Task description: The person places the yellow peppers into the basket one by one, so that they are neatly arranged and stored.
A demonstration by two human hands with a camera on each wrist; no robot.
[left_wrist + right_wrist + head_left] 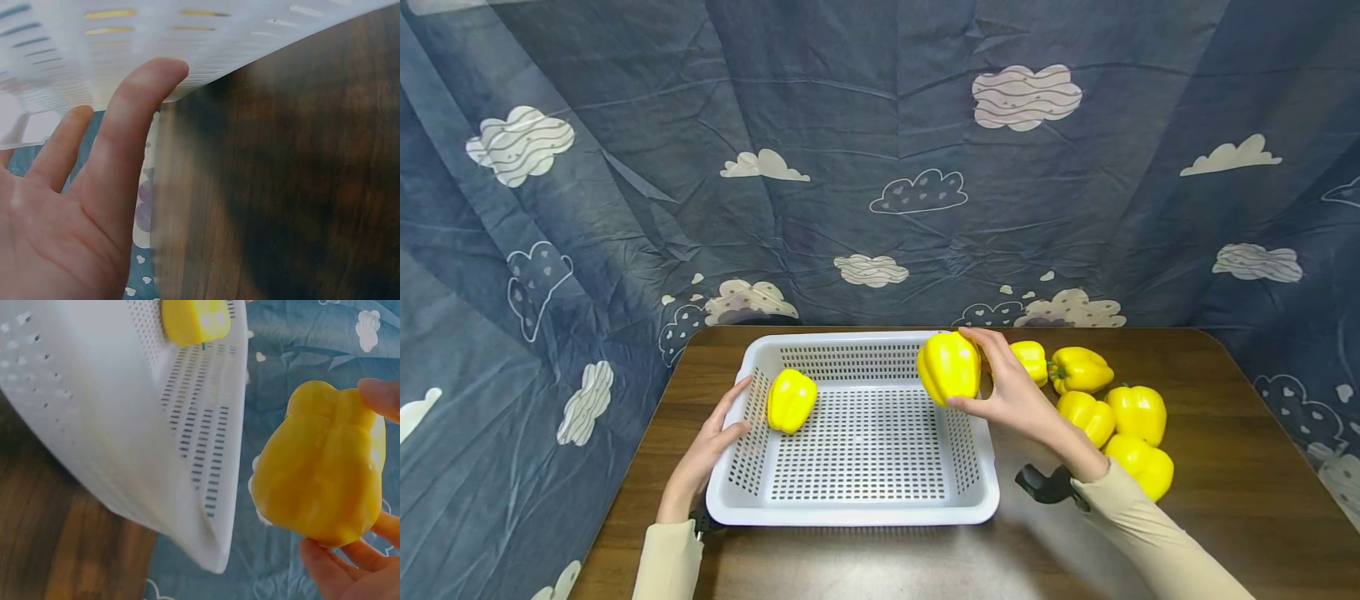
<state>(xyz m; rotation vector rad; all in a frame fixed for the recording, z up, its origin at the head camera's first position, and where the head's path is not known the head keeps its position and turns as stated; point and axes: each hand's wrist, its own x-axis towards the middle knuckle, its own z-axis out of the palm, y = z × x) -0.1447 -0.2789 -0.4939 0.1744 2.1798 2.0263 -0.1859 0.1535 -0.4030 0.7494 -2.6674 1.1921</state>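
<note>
A yellow bell pepper [949, 368] is pinched between the thumb and fingers of my right hand [1013, 396], above the right side of a white perforated plastic basket [850, 515]. The right wrist view shows the held pepper [322, 465] from its lobed end, apart from the basket wall. My left hand [702, 454] rests against the basket's left side, its fingers fairly straight. In the left wrist view its thumb [140, 100] touches the outer wall. Another yellow bell pepper [792, 401] lies inside the basket, near the left wall.
Several more yellow bell peppers [1138, 414] lie grouped on the brown wooden table [1232, 467], right of the basket and partly behind my right arm. A dark blue curtain [865, 242] with cloud prints hangs behind the table. A black strap [1043, 485] sits at my right wrist.
</note>
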